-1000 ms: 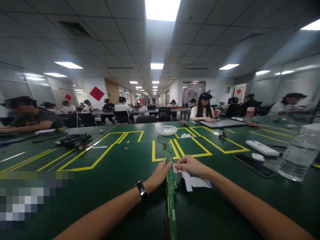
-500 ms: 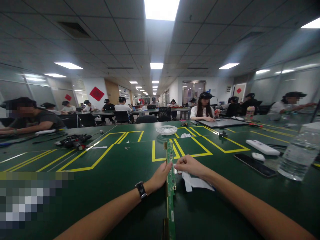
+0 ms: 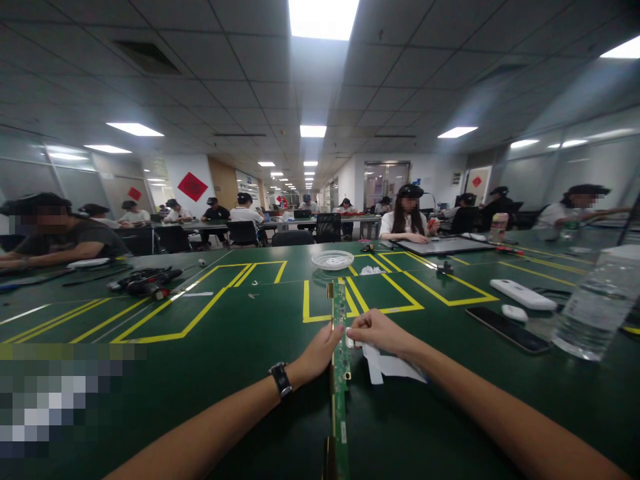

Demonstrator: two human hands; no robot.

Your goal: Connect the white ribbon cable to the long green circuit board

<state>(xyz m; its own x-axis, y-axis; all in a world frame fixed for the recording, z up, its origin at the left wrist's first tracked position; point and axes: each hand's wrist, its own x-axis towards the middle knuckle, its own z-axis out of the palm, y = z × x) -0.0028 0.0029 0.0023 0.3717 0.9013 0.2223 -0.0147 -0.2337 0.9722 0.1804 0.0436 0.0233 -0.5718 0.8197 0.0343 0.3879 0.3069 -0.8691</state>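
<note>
I have the left hand [image 3: 316,351] in a closed grip on the board [image 3: 341,383]; on my feed, the right hand [image 3: 383,331] pinches the white ribbon [image 3: 373,365] at its edge.

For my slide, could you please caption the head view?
Left hand holding a circuit board, right hand at its edge.

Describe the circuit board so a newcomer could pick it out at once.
Find the near side of the dark green table. There the left hand holds the circuit board, a long, narrow strip running to the picture's bottom edge. Its green face, dotted with small parts, sets it apart from the plain white strips to its right.
</note>
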